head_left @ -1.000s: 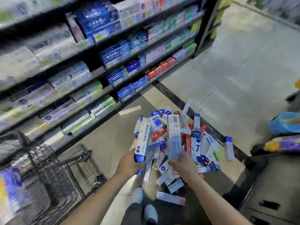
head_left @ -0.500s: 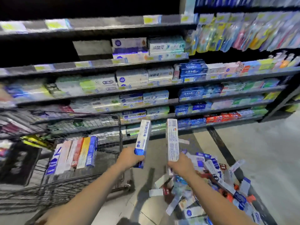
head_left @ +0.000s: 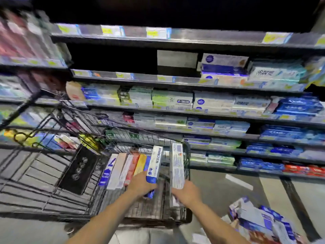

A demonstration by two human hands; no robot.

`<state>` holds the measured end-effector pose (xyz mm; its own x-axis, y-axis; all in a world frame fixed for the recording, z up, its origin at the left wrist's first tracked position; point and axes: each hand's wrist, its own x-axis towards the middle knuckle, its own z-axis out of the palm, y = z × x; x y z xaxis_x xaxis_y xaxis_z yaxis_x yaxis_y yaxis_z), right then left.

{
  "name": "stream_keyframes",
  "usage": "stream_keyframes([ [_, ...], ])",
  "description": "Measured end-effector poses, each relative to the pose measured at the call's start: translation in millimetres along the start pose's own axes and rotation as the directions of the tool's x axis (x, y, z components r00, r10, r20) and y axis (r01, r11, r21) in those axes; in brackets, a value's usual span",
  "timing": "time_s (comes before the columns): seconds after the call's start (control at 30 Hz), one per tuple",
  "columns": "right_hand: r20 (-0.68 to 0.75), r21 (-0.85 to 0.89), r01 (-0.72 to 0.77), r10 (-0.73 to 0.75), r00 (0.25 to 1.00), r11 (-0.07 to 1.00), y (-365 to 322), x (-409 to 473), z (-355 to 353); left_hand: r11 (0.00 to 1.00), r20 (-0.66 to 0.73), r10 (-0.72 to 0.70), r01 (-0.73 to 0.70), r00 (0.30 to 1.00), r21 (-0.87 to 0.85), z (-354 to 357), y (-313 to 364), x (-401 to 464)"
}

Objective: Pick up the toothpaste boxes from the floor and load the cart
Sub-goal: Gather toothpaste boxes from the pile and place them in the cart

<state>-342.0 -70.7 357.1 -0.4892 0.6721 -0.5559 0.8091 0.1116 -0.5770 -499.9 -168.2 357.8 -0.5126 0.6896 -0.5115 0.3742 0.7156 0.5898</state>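
— What changed in half a second?

— Both of my hands have travelled from open air beside the wire cart [head_left: 52, 173] to a spot over its right end, and the heap on the floor has slid to the lower right corner of view.

— Set the scene, biggest first.

— Store shelving [head_left: 175, 81] fills the background, tiers stocked with toothpaste cartons, motion-blurred. Grey aisle floor [head_left: 219, 191] runs below it. The cart stands left of centre with a row of boxes [head_left: 126, 169] lying side by side in its basket, about six, long axes running away from me. A loose pile of boxes [head_left: 260, 224] lies on the floor, too jumbled to count.

— And your hands?

— Two boxes, one each. My left hand [head_left: 140, 186] grips the near end of a blue-and-white box [head_left: 154, 164]; my right hand [head_left: 187, 192] grips a white box [head_left: 177, 166]. Both stand nearly upright, long axes pointing up and away toward the shelves.
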Motion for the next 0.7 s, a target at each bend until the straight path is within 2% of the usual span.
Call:
stream_keyframes([
  [0.13,0.129,0.081,-0.141,0.13,0.983,0.987,-12.6,46.9,38.1,0.997,0.091,-0.074,0.077,0.993,-0.03,-5.5,-44.4,59.2],
  [0.2,0.164,0.108,-0.212,0.192,0.967,0.971,-11.2,68.5,57.7,0.992,0.126,-0.123,0.123,0.984,0.011,-0.6,-65.6,87.1],
  [0.33,0.212,0.02,-0.333,0.321,0.923,0.943,-9.3,98.6,80.0,0.986,0.252,-0.159,0.141,0.954,0.089,12.7,-86.4,124.8],
  [0.43,0.193,-0.019,-0.362,0.358,0.913,0.932,1.6,124.6,96.0,0.981,0.329,-0.191,0.164,0.925,0.108,29.4,-100.1,151.9],
  [0.53,0.19,-0.067,-0.416,0.421,0.887,0.907,12.9,158.4,113.3,0.975,0.327,-0.221,0.207,0.919,0.078,53.2,-112.4,181.3],
  [0.7,0.181,-0.109,-0.4,0.414,0.892,0.91,20.8,205.8,138.2,0.956,0.252,-0.284,0.294,0.925,0.0,82.0,-120.0,224.4],
])
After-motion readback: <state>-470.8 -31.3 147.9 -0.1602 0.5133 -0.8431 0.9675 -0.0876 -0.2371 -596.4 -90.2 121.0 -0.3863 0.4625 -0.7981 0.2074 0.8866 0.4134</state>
